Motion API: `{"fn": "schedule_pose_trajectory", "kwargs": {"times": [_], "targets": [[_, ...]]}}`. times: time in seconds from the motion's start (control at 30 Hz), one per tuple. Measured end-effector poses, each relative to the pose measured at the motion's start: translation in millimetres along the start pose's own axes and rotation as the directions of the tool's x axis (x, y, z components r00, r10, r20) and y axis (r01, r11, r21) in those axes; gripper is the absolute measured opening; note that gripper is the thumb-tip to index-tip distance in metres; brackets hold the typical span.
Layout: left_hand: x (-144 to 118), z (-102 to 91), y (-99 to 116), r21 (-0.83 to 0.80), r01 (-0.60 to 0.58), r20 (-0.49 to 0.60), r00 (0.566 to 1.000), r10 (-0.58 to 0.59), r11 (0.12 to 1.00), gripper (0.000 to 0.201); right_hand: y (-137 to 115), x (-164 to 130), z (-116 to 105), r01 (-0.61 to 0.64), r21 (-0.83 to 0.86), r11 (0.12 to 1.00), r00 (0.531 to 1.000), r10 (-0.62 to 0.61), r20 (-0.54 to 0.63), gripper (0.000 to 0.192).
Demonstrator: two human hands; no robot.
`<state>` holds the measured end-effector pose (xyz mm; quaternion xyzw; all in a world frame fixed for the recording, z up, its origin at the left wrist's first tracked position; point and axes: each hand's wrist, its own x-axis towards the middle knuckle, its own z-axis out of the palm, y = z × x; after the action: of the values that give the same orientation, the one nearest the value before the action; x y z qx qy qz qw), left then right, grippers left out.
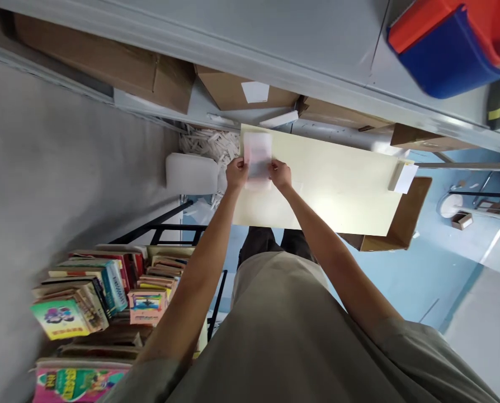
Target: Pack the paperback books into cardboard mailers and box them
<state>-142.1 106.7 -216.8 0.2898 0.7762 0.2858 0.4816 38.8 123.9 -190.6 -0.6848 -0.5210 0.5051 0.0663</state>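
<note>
Pale table [342,190], blurred packet [257,154] between left hand [236,173] and right hand [281,174].

The table [338,184] top looks smooth, pale, with a slight sheen. The packet [257,154] seems thin paper or clear film, too blurred to tell. Boxes [103,61] are matt brown cardboard; the books [69,313] have glossy covers.

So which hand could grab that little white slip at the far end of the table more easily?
Probably the right hand. Both hands grip the pale paper packet, the left hand on its other side. The white slip lies at the cream table's right end, so the right arm needn't cross over.
</note>
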Motion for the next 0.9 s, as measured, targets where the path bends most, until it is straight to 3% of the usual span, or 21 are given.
{"fn": "schedule_pose_trajectory", "kwargs": {"times": [0.1,0.2,0.27,0.33,0.4,0.47,0.57,0.67,0.8,0.9], "targets": [[-6.9,-5.3,1.1,-0.026,-0.013,0.009,1.000,0.013,1.000,0.025,-0.8,-8.4,-7.6,-0.065,-0.019,0.998,0.996,0.064,-0.058,0.026],[-29.7,-11.8,8.8,-0.130,-0.041,-0.014,0.999,0.040,0.991,0.034,-2.8,-30.9,-21.3,-0.041,0.066,0.997,0.996,0.046,-0.078,0.027],[-56.6,-13.7,16.6,-0.288,-0.075,0.008,0.997,0.080,0.955,0.038,-4.2,-53.7,-30.0,-0.058,0.221,0.974,0.998,0.057,0.008,0.033],[-92.2,-12.7,25.6,-0.463,-0.093,0.059,0.989,0.136,0.882,0.047,-5.3,-82.0,-36.5,-0.118,0.410,0.904,0.976,0.028,0.218,0.037],[-132.9,-9.7,34.4,-0.590,-0.091,0.112,0.975,0.193,0.802,0.057,-5.0,-113.5,-40.2,-0.196,0.544,0.816,0.890,-0.084,0.447,0.041],[-173.9,-6.3,41.4,-0.650,-0.102,0.125,0.963,0.239,0.753,0.065,-2.2,-144.6,-41.6,-0.242,0.609,0.756,0.784,-0.218,0.581,0.044],[-229.3,-4.5,45.5,-0.699,-0.147,0.059,0.963,0.261,0.700,0.069,6.3,-183.0,-40.8,-0.246,0.637,0.730,0.684,-0.335,0.648,0.043],[-277.5,-8.3,40.7,-0.715,-0.215,-0.037,0.962,0.270,0.665,0.064,16.1,-209.3,-37.2,-0.218,0.610,0.762,0.599,-0.388,0.700,0.042],[-336.8,-19.6,23.7,-0.642,-0.314,-0.136,0.944,0.300,0.699,0.058,22.3,-241.0,-24.6,-0.155,0.549,0.821,0.487,-0.420,0.766,0.046],[-376.6,-31.0,4.8,-0.583,-0.403,-0.237,0.915,0.327,0.705,0.063,22.0,-271.6,-9.7,-0.125,0.526,0.842,0.439,-0.429,0.790,0.047]]}}
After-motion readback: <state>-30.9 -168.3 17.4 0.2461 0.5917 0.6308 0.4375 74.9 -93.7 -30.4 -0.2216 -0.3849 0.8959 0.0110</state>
